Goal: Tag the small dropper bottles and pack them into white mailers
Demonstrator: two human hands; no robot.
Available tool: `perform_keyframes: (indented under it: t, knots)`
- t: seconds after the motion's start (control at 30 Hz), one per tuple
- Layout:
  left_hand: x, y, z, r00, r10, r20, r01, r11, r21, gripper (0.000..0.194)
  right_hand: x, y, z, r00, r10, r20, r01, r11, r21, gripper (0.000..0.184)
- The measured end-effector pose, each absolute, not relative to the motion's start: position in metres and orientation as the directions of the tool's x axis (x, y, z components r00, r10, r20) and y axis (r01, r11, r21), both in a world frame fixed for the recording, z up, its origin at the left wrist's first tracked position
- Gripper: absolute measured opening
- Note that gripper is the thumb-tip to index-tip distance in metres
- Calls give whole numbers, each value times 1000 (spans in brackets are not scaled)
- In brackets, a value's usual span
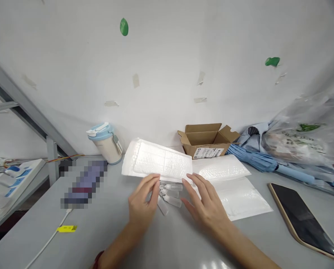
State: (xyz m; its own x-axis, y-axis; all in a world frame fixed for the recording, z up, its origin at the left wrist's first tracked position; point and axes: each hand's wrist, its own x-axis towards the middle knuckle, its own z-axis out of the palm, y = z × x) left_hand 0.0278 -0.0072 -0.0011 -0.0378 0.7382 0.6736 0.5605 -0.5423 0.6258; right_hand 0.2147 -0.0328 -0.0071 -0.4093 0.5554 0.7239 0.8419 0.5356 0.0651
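Observation:
A white padded bubble mailer [164, 160] is held tilted up above the table. My left hand [144, 201] pinches its lower edge between thumb and fingers. Close to the mailer's lower right corner, my right hand [204, 201] has its fingers stretched out and its thumb apart; the fingertips appear to touch the corner. Under the mailer, between both hands, lie several small clear plastic pieces [172, 201], which look like vials or tags and are partly hidden. More white bubble mailers [242, 198] lie flat to the right, partly behind my right hand.
An opened cardboard box [208, 152] stands by the wall. Left of it is a blue-lidded tumbler [106, 145]. A folded blue umbrella [256, 158], a plastic bag [307, 130] and a phone [304, 220] lie at right. A white cable [50, 239] crosses the left side.

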Motion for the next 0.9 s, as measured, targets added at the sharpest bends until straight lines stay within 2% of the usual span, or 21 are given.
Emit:
perform_keyframes:
  t: [0.07,0.23,0.33,0.43,0.5,0.6,0.67,0.7,0.77,0.9]
  knots:
    - [33,-19,2,-8,737,676,545,-564,621,19,212,-32,-13,-384,593,708,870,490,62,48]
    - [31,-34,7,44,650,758,551,-649,525,29,216,-28,-16,-345,687,639,901,433,21,53]
    - [23,-31,8,-19,660,751,588,-600,542,31,232,-19,-10,-294,725,623,910,413,-50,68]
    - [12,-21,10,-158,773,614,562,-441,700,25,264,-5,-6,-150,755,638,953,283,-111,75]
    - [4,-12,12,-258,822,508,493,-340,801,22,292,6,-9,32,790,612,980,94,-173,70]
    - [-5,0,14,-348,874,339,355,-212,910,21,337,19,-18,392,782,485,917,-292,-271,73]
    - [-8,4,15,-372,905,208,259,-114,959,22,361,25,-25,568,754,330,813,-452,-367,77]
    - [-9,5,16,-375,915,150,222,-69,973,22,370,27,-27,589,770,247,777,-455,-435,77]
    - [-10,5,17,-374,924,79,185,-9,983,22,380,29,-30,566,799,203,770,-425,-475,70]
    - [-8,2,21,-385,919,85,196,-9,981,23,379,29,-31,549,810,205,769,-394,-504,64]
